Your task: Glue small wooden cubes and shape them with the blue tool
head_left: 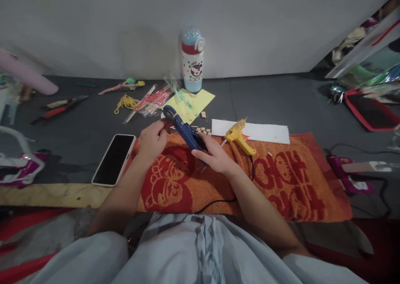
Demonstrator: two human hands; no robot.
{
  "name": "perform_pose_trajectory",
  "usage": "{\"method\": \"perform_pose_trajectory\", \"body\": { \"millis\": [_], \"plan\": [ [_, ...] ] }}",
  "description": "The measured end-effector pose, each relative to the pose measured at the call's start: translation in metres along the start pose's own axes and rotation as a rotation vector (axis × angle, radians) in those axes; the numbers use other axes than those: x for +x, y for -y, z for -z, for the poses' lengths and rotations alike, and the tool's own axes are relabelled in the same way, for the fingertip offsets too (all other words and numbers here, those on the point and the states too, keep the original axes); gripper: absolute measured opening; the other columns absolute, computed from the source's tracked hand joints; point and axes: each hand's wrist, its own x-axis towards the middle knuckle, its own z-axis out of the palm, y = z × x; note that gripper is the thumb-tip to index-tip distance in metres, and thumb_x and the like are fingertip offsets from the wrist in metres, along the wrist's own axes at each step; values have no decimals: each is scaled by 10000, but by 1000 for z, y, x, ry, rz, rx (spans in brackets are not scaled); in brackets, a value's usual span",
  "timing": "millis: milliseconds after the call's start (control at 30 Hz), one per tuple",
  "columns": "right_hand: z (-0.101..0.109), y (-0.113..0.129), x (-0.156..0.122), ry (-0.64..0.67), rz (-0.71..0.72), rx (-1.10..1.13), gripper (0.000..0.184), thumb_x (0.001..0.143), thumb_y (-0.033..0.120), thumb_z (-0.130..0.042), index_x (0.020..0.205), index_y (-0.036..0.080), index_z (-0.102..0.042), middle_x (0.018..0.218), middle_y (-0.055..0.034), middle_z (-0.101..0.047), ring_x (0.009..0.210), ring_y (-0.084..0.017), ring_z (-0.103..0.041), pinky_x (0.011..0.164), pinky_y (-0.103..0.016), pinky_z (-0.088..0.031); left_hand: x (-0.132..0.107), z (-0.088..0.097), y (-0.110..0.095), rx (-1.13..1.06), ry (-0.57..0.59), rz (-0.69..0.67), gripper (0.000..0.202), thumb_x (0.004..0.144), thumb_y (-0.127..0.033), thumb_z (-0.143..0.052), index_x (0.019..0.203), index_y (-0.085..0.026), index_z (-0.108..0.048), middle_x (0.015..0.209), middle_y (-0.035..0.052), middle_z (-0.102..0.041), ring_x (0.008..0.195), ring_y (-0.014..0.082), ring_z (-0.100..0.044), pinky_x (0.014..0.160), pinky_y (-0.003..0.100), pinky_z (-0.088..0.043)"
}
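My right hand (pixel 217 153) is closed around the lower part of a blue hand tool (pixel 186 130) with a dark curved head, tilted up to the left. Beside that head is my left hand (pixel 154 139), its fingers curled together; what they hold, if anything, is hidden. Small cut wooden pieces (pixel 203 130) lie just behind the tool. A yellow glue gun (pixel 237 136) rests to the right of my right hand, across a white strip (pixel 268 132) and the orange-red towel (pixel 218 192).
A yellow paper sheet (pixel 204 99) lies under the cartoon bottle (pixel 193 63). Packaged sticks (pixel 158 98), yellow cord (pixel 126 103) and red-handled pliers (pixel 59 110) lie left. A phone (pixel 114 160) is by my left forearm; a black cord (pixel 215 203) crosses the towel.
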Motion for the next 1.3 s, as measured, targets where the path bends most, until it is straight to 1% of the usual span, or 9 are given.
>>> {"method": "perform_pose_trajectory", "body": {
  "millis": [133,200,433,567,800,867,1000,1233,1300],
  "plan": [
    [0,0,0,-2,-13,3,546,868,470,-543,1278,120,-461,1230,-173,-589,1119,-294,-566,985,-465,-439,0,-1,2,32,9,-5,258,792,-167,-423,858,-171,-672,862,46,-718,801,163,-642,746,243,-471],
    [0,0,0,-4,-17,8,537,868,474,-539,1274,129,-464,1226,-167,-594,1118,-294,-568,982,-466,-441,0,-1,2,29,4,-21,256,799,-178,-415,848,-168,-667,869,51,-715,802,164,-641,749,247,-470],
    [2,1,0,6,-20,27,532,868,480,-535,1263,129,-479,1186,-151,-614,1078,-286,-584,961,-458,-453,0,-1,4,32,6,-38,271,812,-183,-397,886,-173,-658,858,47,-697,803,158,-626,733,245,-457],
    [2,1,0,5,-21,43,536,869,492,-533,1266,134,-483,1200,-145,-614,1091,-280,-584,974,-451,-449,0,-2,6,54,4,-39,229,804,-171,-408,789,-181,-636,776,33,-666,743,146,-601,694,232,-437],
    [3,0,0,8,-15,45,557,866,486,-544,1289,132,-472,1255,-161,-600,1138,-298,-572,1006,-469,-430,0,0,4,17,26,-35,186,804,-183,-426,725,-185,-595,728,32,-628,706,148,-568,667,246,-416],
    [3,0,0,10,-16,36,555,866,486,-545,1294,141,-470,1254,-157,-601,1141,-299,-571,1009,-475,-428,0,0,3,13,30,-29,200,804,-188,-422,749,-183,-615,742,35,-641,714,152,-575,671,250,-417],
    [2,-1,-1,4,-18,26,562,865,501,-545,1291,142,-475,1246,-152,-605,1147,-301,-567,1013,-475,-426,0,1,2,7,39,-22,253,819,-213,-419,878,-184,-663,825,44,-682,788,171,-609,708,264,-434],
    [3,0,0,13,0,29,611,865,502,-542,1301,79,-469,1248,-179,-593,1141,-299,-568,1006,-448,-432,0,0,3,31,28,-31,259,807,-192,-434,878,-185,-683,814,40,-693,758,164,-611,695,255,-441],
    [3,1,0,12,-2,24,605,866,499,-540,1297,81,-471,1238,-177,-597,1128,-295,-573,999,-447,-437,0,0,3,28,31,-36,262,807,-186,-438,883,-185,-688,823,43,-699,763,167,-615,706,259,-446]
  ]
}}
